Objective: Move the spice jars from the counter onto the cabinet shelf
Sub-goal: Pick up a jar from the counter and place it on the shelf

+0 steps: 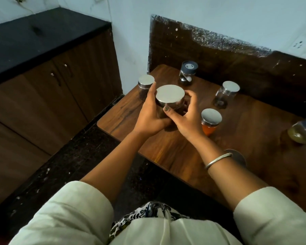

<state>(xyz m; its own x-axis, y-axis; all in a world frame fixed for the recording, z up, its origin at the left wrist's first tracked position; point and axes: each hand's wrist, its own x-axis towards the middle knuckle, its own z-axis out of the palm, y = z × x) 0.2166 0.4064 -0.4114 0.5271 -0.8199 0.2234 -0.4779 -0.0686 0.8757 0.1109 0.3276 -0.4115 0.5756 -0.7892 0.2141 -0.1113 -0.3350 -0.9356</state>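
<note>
Wide silver-lidded jar (170,96) at frame centre, gripped by left hand (148,117) and right hand (187,119), smaller silver-lidded jar (146,83) just behind-left, dark-lidded jar (188,71) upper centre, clear jar (226,93) and orange-filled jar (210,122) upright at centre right, yellowish jar (303,131) blurred at right edge

**Satin metal, clear walls, wood-grain laminate**

The big jar (171,105) has a smooth, flat metal lid (170,93) with a dull satin sheen over a clear, glossy wall. The orange jar (210,122) at four o'clock of it, the clear jar (226,93) at two and the left jar (145,85) at ten wear the same satin metal caps. The dark-capped jar (187,72) at one o'clock has a matt cap that looks like plastic. The bench (184,147) is smooth wood-grain laminate with a soft gloss. The bangle (217,160) is polished metal and the sleeves (78,209) are pale matt cloth.
</note>
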